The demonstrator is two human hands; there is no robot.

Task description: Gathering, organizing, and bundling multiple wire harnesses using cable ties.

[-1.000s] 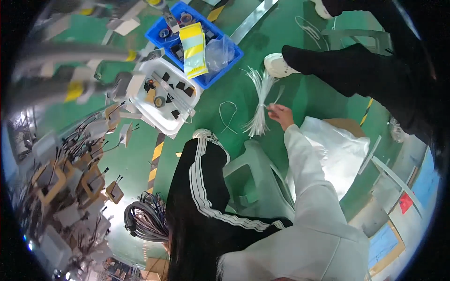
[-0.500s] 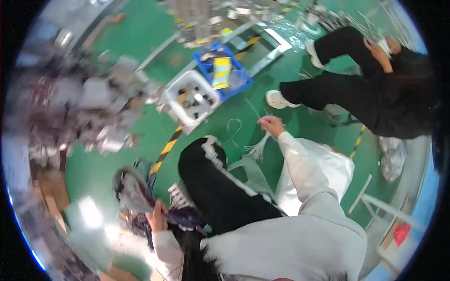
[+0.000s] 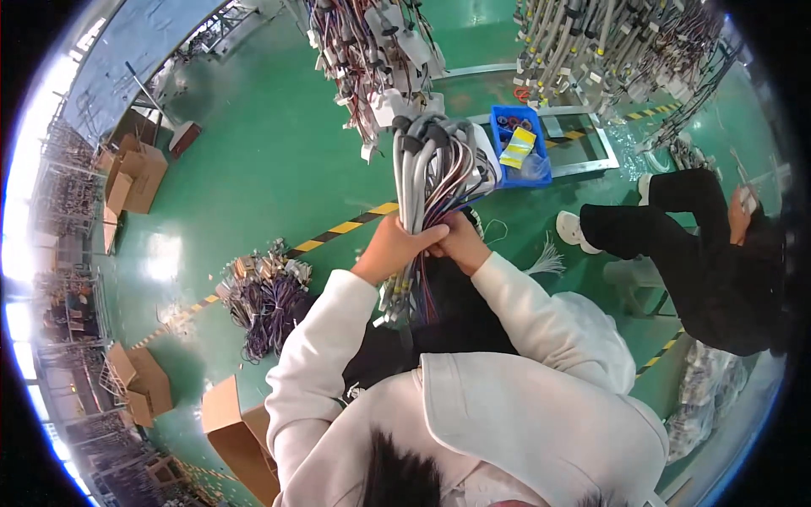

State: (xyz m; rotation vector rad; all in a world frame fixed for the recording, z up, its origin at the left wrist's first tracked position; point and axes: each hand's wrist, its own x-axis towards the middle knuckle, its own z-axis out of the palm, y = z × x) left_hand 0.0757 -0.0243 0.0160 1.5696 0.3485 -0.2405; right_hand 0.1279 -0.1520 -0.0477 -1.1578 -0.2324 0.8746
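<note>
Your left hand and right hand clench together around a thick bundle of grey and coloured wires, held upright before your chest — its black-capped ends on top, loose connectors dangling below. Behind it, a blue bin sits on the green floor; a seated person works at your right.

Both hands cover the middle of the wire harness bundle, and its lower end drops behind the white sleeves. Stuff inside the blue bin is too small to make out, and the seated person gets cut off at the rim.
</note>
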